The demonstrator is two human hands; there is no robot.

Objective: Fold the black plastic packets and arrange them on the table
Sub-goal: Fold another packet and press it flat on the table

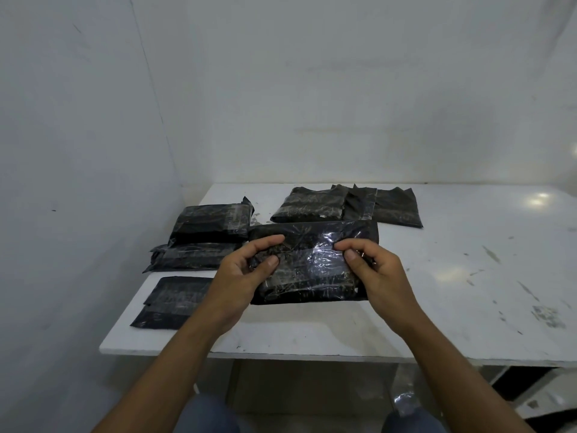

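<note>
Black plastic packet, crinkled and glossy with a clear tape band across it, is at the middle of the scuffed white table, gripped at both ends. The left hand curls its fingers over the far left edge with the thumb pressed on top, and the right hand pinches the right side between thumb and bent fingers. Around it lie a stack of folded packets to the left, two flat packets at the near left edge, and an overlapping row of packets behind.
</note>
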